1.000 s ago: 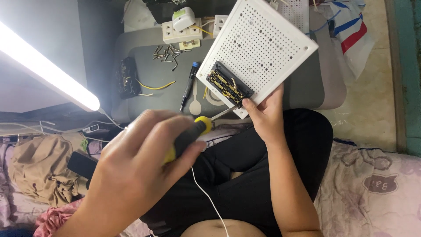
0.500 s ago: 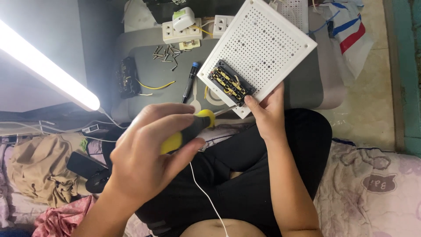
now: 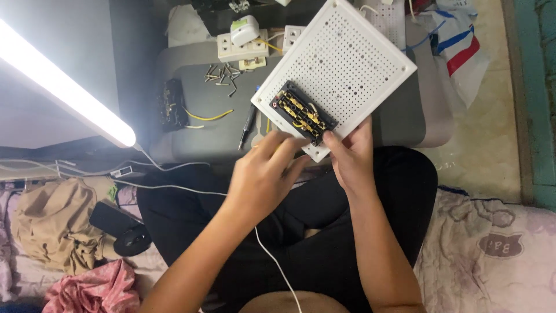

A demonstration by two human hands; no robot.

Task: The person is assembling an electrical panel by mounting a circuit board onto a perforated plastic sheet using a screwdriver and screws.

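Grey table, one perforated white board pinched by right fingers; left fingers curled, grip unclear.

right hand: grips perforated board | left hand: at black socket

One perforated white board, two white sockets, two hands.

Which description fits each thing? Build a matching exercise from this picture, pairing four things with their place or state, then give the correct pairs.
Things:
1. perforated white board
2. loose screws
3. lit tube lamp
4. black terminal block

Descriptions:
A. glowing at the far left
B. scattered on the grey surface
C. mounted on the board's near corner
D. held at its edge by the right hand

Pairs: 1-D, 2-B, 3-A, 4-C
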